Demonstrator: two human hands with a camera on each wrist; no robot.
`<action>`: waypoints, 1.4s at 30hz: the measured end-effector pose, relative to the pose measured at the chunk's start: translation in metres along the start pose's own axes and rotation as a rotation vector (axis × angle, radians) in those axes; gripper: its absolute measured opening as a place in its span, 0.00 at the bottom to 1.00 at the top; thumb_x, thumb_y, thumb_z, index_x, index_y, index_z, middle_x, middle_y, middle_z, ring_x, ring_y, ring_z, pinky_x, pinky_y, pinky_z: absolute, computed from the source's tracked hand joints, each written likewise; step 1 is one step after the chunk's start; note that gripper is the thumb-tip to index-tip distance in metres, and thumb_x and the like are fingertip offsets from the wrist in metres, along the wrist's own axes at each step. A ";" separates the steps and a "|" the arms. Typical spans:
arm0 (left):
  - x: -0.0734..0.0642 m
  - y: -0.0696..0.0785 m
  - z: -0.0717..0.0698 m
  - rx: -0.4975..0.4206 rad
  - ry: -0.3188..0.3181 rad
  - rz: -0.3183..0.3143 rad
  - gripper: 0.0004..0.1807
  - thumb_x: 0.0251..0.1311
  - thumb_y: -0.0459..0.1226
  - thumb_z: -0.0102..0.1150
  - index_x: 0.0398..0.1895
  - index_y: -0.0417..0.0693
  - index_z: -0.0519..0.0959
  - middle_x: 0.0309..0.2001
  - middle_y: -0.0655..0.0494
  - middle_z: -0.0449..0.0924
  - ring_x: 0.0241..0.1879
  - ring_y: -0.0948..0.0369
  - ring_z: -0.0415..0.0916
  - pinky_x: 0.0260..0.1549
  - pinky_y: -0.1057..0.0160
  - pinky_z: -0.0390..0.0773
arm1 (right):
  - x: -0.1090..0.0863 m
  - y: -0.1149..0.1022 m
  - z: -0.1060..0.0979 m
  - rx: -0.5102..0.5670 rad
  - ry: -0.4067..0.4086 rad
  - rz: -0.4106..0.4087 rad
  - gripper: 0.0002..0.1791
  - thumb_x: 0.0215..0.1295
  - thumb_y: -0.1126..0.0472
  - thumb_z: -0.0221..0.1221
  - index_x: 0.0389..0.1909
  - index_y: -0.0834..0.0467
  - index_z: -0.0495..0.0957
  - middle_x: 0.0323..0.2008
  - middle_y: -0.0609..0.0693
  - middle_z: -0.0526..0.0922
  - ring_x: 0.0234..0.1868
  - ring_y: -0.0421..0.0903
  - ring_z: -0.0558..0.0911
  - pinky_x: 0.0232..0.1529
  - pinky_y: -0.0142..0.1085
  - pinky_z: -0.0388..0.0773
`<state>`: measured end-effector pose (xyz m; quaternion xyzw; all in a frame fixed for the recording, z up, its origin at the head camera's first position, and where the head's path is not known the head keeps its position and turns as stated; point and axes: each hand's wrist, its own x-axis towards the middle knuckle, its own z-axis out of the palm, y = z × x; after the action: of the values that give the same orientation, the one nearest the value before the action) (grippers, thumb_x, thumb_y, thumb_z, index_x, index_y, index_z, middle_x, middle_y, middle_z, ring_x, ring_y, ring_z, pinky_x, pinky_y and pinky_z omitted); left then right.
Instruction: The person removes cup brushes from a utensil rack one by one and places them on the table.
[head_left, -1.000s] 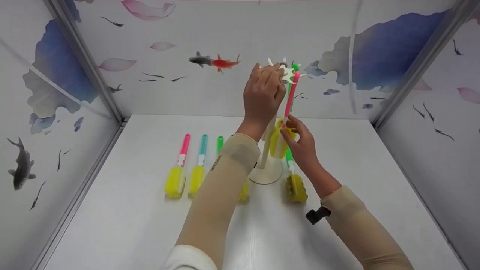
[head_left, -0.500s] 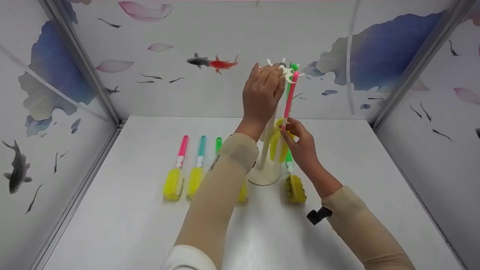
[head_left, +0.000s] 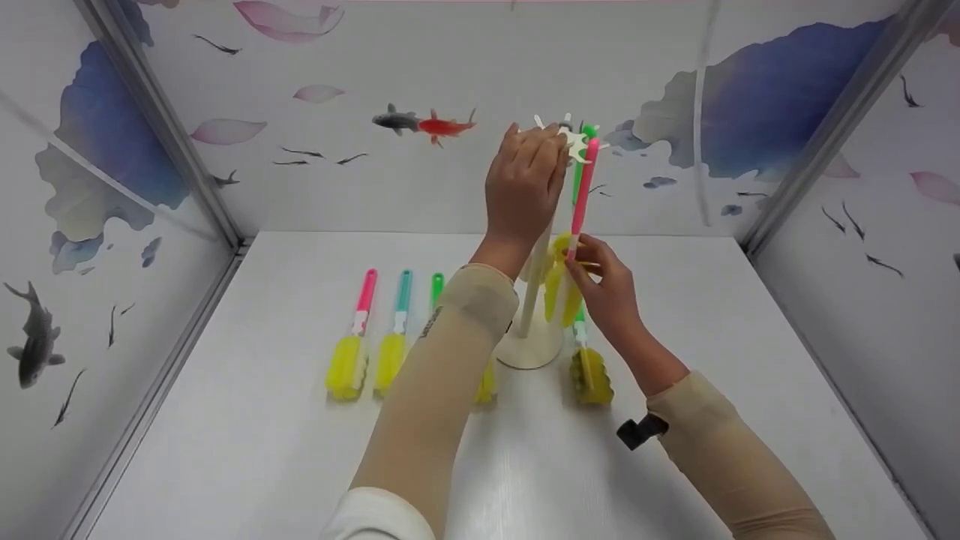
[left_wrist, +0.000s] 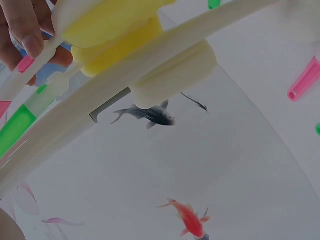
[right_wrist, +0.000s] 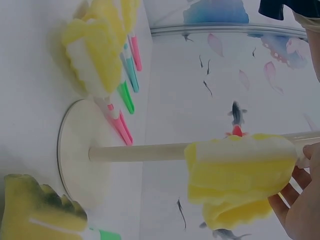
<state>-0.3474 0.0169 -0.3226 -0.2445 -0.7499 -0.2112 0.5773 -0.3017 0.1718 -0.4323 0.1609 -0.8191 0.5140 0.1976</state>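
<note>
My left hand (head_left: 527,176) grips the hooked top (head_left: 577,144) of a cream rack, its fingers bent over the rim. With thumb and fingertips, my right hand (head_left: 611,289) pinches the white neck of a pink-handled sponge brush (head_left: 585,187). That brush stands nearly upright, handle tip up against a slot of the top, and its yellow sponge head (right_wrist: 240,160) points down beside the pole (right_wrist: 140,153). Just behind it hangs a green-handled sponge brush (left_wrist: 17,127), its handle tip at the hooks. In the left wrist view, a cream sponge head (left_wrist: 175,75) shows behind the pole.
On the white table lie a pink brush (head_left: 366,292), a teal brush (head_left: 403,304) and a green brush (head_left: 437,285). Another pink brush (right_wrist: 120,127) lies near the rack's round base (head_left: 529,356). A green brush with a dark yellow head (head_left: 591,375) lies right of it.
My right hand has shifted slightly right, and the pink brush has turned a little, its sponge head showing narrower. My left hand stays on the rack's top.
</note>
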 end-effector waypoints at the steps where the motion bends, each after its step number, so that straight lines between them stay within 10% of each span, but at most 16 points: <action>1: 0.000 0.000 0.000 0.005 -0.003 0.000 0.16 0.74 0.43 0.46 0.46 0.43 0.82 0.51 0.51 0.82 0.53 0.56 0.76 0.67 0.59 0.57 | 0.000 0.000 -0.001 0.003 0.003 0.000 0.23 0.68 0.55 0.59 0.62 0.57 0.71 0.49 0.49 0.81 0.50 0.44 0.80 0.55 0.37 0.76; 42: 0.000 0.000 0.003 -0.017 0.029 -0.004 0.13 0.72 0.40 0.50 0.45 0.42 0.82 0.51 0.51 0.82 0.53 0.56 0.76 0.68 0.60 0.55 | -0.013 0.011 -0.047 -0.091 -0.002 0.068 0.23 0.67 0.59 0.61 0.60 0.59 0.71 0.46 0.51 0.81 0.46 0.44 0.80 0.46 0.25 0.76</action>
<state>-0.3499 0.0185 -0.3237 -0.2447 -0.7401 -0.2221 0.5857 -0.2880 0.2199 -0.4286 0.1244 -0.8467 0.4826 0.1862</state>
